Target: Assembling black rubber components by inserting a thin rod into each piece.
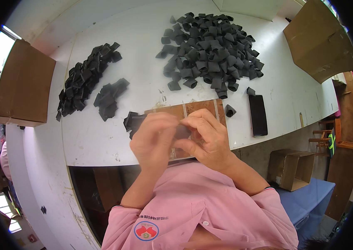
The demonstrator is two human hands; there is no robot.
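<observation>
Above a brown board (214,109) at the table's near edge, my two hands meet. My right hand (209,135) is closed, thumb and fingers pinching a dark grey fabric piece (181,132), mostly hidden by the hands. My left hand (152,135) comes up to the same piece from the other side; motion smears its fingers, so their hold cannot be made out. Beside and partly behind my left hand lie several flat black pieces (132,121). One dark grey tube-shaped piece (230,110) lies just right of the board.
A large heap of dark grey tube-shaped pieces (214,50) covers the far middle of the white table (137,91). Flat black pieces lie in a long pile (84,79) and a smaller one (109,100) at left. A phone (258,116) and cardboard boxes (24,83) stand around.
</observation>
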